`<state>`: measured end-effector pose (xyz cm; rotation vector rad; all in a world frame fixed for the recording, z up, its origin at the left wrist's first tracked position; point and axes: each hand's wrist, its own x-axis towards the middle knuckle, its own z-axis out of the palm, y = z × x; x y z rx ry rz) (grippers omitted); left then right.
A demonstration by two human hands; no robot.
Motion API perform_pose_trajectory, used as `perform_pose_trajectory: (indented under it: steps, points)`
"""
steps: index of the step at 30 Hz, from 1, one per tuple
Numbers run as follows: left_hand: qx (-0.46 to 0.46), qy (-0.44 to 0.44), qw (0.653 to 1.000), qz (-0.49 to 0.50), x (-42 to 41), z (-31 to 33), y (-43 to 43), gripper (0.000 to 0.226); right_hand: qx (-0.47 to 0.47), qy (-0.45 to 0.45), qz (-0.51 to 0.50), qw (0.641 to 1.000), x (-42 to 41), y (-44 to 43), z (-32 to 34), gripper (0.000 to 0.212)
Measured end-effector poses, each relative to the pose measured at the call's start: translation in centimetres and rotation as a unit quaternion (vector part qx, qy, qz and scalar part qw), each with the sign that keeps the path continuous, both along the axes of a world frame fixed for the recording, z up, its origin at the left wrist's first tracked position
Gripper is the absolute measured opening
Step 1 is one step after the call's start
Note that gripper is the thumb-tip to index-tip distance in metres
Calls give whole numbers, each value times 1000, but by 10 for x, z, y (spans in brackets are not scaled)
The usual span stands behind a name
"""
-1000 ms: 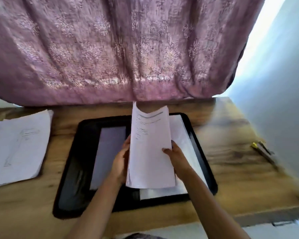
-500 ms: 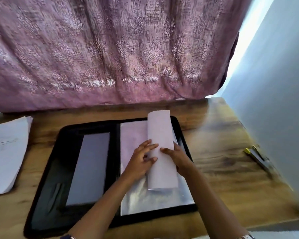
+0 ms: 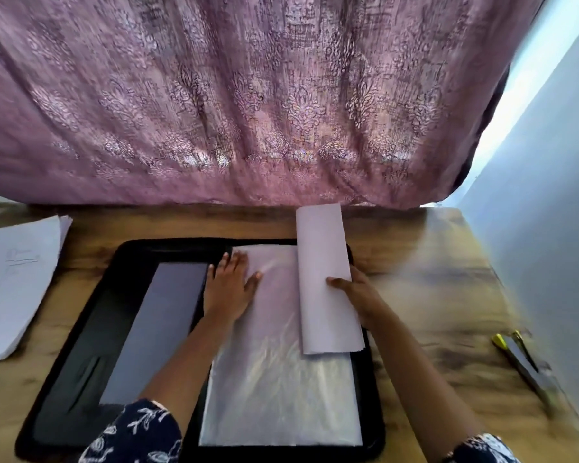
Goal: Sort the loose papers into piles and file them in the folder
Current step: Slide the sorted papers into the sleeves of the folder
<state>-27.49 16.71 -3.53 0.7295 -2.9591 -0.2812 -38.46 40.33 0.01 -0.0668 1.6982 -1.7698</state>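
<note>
In the head view, a black zip folder lay open flat on the wooden table, with a grey panel on its left half and a clear plastic sleeve covering its right half. The left hand rested palm down on the upper left corner of that sleeve, next to the folder's spine. Its fingers were straight and slightly spread, and its thumb pointed out to the right.

The right hand gripped a curled sheaf of papers by its right edge. The thumb lay across the top, and the other fingers were hidden underneath, so their pose could not be told. The sheaf stood along the right side of the folder, over the sleeve, and its far end reached past the folder's top edge toward the curtain. A second pile of loose papers lay on the table well left of the folder, apart from it.

A purple patterned curtain hung behind the table. Near the table's right edge, beside the pale wall, lay a blurred yellow-tipped tool. Dark floral sleeves showed on both forearms at the bottom.
</note>
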Motion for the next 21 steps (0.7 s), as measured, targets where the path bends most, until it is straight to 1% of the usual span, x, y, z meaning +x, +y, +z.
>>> perform_pose_trajectory:
  steps: [2,3,6,8,11,13,16,21]
  points:
    - [-5,36,999,0,1,-2,-1,78,-3,-2,15,1000,-3,2,-4,35]
    - [-5,54,999,-3,1,-4,-2,76,-6,-4,20,1000,-4,3,-6,34]
    - [11,97,995,-3,1,-7,-6,62,1,-6,28,1000,-5,5,-13,34]
    - [35,117,992,9,1,-6,-7,58,15,1,30,999,-6,6,-17,37]
    - [42,114,992,34,-2,2,-7,52,24,-8,35,999,-9,7,-15,34]
    - [31,100,994,43,-10,10,-7,45,18,-24,40,999,-12,6,-11,29]
    - [5,88,995,43,-19,12,-6,32,21,-30,47,998,-16,5,-8,27]
    - [41,142,988,50,-17,2,-4,23,32,-30,47,998,-16,5,-10,31]
